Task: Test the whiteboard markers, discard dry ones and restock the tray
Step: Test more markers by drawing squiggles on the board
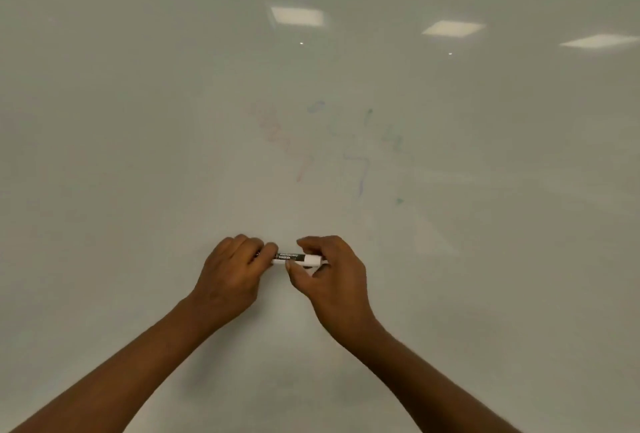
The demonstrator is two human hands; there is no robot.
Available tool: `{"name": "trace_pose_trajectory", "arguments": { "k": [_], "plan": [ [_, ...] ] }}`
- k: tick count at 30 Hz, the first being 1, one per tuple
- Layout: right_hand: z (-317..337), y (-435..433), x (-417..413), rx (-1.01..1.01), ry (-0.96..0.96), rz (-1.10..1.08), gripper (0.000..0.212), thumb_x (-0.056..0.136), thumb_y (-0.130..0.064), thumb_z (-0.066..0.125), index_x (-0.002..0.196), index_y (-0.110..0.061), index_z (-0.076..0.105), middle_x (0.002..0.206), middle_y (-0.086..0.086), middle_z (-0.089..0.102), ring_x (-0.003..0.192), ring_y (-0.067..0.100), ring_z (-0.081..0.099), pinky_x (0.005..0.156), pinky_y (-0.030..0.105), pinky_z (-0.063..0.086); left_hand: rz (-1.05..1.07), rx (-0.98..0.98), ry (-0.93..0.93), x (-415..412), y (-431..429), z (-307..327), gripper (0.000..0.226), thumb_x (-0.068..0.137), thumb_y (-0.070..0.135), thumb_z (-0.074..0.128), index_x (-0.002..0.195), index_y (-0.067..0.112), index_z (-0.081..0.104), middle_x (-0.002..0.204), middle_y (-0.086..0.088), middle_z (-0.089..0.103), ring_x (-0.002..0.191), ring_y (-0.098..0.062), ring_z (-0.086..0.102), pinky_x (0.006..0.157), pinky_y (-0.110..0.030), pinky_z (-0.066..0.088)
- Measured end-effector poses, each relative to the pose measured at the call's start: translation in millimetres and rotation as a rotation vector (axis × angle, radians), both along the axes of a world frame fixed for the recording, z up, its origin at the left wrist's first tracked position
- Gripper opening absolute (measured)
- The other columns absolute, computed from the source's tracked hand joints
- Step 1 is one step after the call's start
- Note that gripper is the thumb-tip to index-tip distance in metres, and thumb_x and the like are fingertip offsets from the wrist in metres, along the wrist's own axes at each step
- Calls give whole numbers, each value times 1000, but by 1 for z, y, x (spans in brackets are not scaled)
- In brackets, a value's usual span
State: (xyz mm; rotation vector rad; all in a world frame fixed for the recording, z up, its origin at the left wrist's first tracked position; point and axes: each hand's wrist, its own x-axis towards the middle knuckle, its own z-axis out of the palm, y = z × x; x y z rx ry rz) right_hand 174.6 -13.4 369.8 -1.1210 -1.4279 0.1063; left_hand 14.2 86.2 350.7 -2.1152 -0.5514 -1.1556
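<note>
**A:** What fills the view?

**B:** The whiteboard [138, 120]. Ceiling lights [296, 15] are mirrored high on it, and faint red and blue scribbles [301, 162] sit near its middle.

**A:** And the hands?

**B:** They are both low, in front of the board and close together. The left hand [232, 273] is curled round one end of the marker [292, 258]. The right hand [332, 276] pinches the other end between thumb and fingers.

**A:** How does the marker lie?

**B:** It is in the air between the two hands, not in a tray. Its long axis runs left to right, nearly level and along the board. The white end shows at the right. The left end is hidden in the fist, so I cannot tell which way the tip points.

**A:** What is the step, do you think?

**B:** Probably pulling the cap off, or pushing it on. To do it well, I would pull straight along the axis without bending, keep the barrel firm in one hand, and hold the cap for later.
</note>
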Motion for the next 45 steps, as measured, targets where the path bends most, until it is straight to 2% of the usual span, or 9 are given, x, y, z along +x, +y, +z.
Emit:
{"name": "trace_pose_trajectory", "arguments": {
  "k": [2,3,9,13,28,35,38,42,45],
  "plan": [
    [32,-8,-4,-121,436,332,31,77,-9,77,105,-14,63,77,-1,66,59,13,59,52,25,49,-31,0,-76,3,-5,31,22,102,17,27,101,9,48,70,-12,59,56,-27,49,49,-33,39],
    [42,-7,-5,-131,503,393,33,77,-6,77,106,-13,62,75,0,66,54,17,57,47,28,48,-51,7,-87,4,-7,46,25,102,20,25,101,8,47,68,-13,58,54,-28,49,48,-32,39],
    [71,-1,-17,-89,431,436,12,82,-12,73,88,-8,63,60,8,62,44,20,52,41,24,42,-147,154,-90,13,-13,89,17,91,4,38,103,5,51,58,-9,50,46,-24,43,41,-29,35],
    [84,2,-16,-87,454,419,20,88,-14,65,74,-6,54,57,11,59,39,17,51,37,19,37,-154,235,-57,12,-13,101,9,95,10,45,99,9,53,55,-6,46,43,-19,38,37,-28,33],
    [90,4,-15,70,328,317,24,93,-15,59,75,-6,46,51,4,56,40,20,51,43,22,40,-160,159,14,8,-5,120,26,102,39,33,102,21,52,51,0,45,36,-17,34,37,-21,28],
    [100,0,-12,214,268,330,11,87,-16,63,82,-8,57,58,6,59,43,17,52,44,21,42,-175,246,40,13,-5,140,31,103,39,33,109,15,50,58,-7,48,40,-21,39,36,-26,33],
    [99,0,-8,271,285,406,12,89,-16,56,93,-4,59,59,5,59,46,21,55,41,22,40,-174,232,63,14,-5,146,40,102,46,31,116,12,47,62,-8,52,43,-22,44,40,-27,35],
    [96,3,2,469,301,415,25,91,-22,48,96,-1,61,67,14,64,56,33,63,40,26,39,-126,80,-99,10,-4,153,66,92,65,29,117,6,43,78,-10,63,56,-24,58,53,-26,43],
    [99,9,7,537,265,253,23,88,-28,53,85,-6,59,62,8,62,53,27,61,47,23,41,-96,124,-89,9,2,153,54,84,49,46,114,4,42,98,-20,62,79,-31,60,70,-34,49]
  ]
}}
